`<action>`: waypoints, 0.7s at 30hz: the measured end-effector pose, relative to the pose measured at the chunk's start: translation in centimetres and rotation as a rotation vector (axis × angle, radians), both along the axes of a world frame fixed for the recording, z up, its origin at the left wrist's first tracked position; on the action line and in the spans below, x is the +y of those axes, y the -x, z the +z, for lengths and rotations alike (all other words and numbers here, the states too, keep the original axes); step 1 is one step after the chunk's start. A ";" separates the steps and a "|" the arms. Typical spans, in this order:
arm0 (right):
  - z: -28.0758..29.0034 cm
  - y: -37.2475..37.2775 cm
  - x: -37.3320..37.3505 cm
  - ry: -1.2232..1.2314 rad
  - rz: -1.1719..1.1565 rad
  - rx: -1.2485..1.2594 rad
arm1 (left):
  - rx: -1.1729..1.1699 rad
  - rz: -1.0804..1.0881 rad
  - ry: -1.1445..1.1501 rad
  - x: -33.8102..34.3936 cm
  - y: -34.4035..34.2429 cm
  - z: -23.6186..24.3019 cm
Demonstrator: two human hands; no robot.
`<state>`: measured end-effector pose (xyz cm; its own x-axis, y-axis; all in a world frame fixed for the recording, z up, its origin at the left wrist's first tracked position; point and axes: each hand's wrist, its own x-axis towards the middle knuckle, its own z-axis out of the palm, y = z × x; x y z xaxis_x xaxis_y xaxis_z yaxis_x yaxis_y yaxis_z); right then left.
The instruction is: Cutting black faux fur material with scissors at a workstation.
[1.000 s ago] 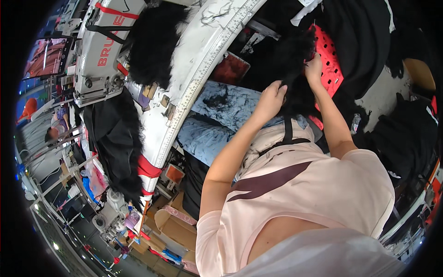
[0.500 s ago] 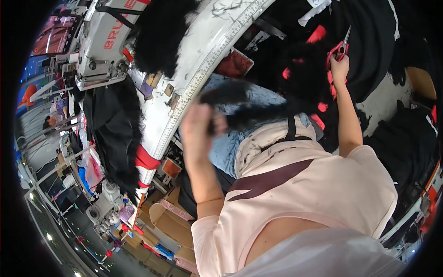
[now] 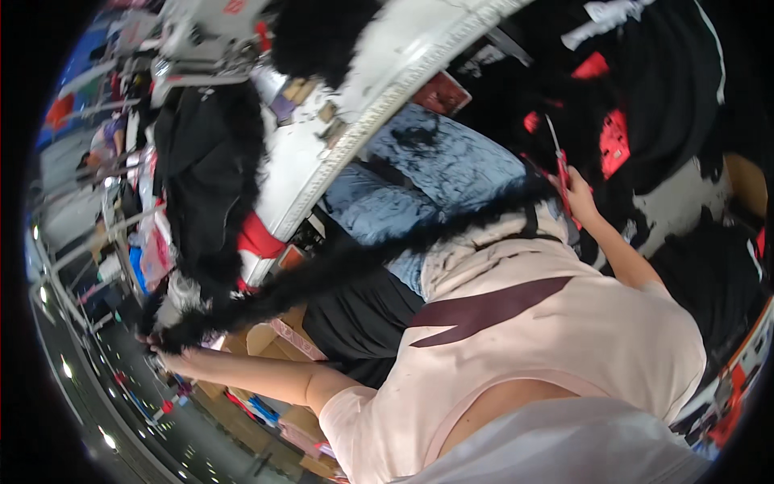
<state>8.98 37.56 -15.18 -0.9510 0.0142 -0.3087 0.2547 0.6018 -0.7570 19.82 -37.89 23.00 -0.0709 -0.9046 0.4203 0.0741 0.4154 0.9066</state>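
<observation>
White worktable (image 3: 367, 89) and sewing machine (image 3: 201, 32) above, black garments heaped around, black fur strip (image 3: 347, 262) stretched across the lap, left hand (image 3: 165, 355) gripping its far end, right hand (image 3: 582, 194) clasping red scissors (image 3: 562, 173) at the other end

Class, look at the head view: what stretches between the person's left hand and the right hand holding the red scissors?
A long black fur strip spans from left hand to right hand with the red scissors, seen in the head view.
</observation>
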 end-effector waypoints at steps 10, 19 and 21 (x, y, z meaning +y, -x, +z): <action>8.3 8.3 -4.4 0.305 -0.165 0.257 | 0.244 -0.293 -0.232 4.8 -11.7 -4.5; 19.6 8.1 -23.9 0.923 0.493 0.141 | -0.273 -0.792 -0.339 35.1 7.7 -16.0; 20.3 6.9 -26.7 1.040 0.540 0.010 | -0.337 -0.612 -0.138 38.1 9.1 -18.2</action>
